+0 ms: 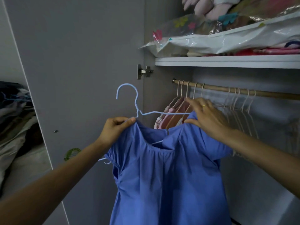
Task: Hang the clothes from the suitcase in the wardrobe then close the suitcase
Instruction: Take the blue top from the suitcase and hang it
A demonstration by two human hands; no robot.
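1. The blue dress [164, 176] is in front of the open wardrobe, lower than the wooden rail [243, 91] and off to the rail's left end. It is not on the rail yet.

2. The left hand [113, 129] pinches the dress's shoulder and the blue hanger [129, 101] wire together, well to the left of the rail.

3. The right hand [206, 116] grips the other shoulder of the dress and the hanger's arm, just under the rail.

4. The right arm of the hanger pokes out above the cloth. It looks like the dress is only half on. If a hand lets go too soon, I think the dress could slide off and fall down.

5. The hook points up and is well left of the rail. If the lift is too short, the hook could miss the rail and the dress would drop.

6. Pink clothes [172, 114] hang at the left end of the rail, right by the right hand. The blue hook could catch on their hangers and pull one off.

7. Empty hangers [240, 108] hang farther right on the rail. A bump could make them tangle.

8. A shelf [227, 61] sits just above the rail. A big lift could knock the hook on it.

9. The suitcase is not in view, so I cannot tell how much is left.
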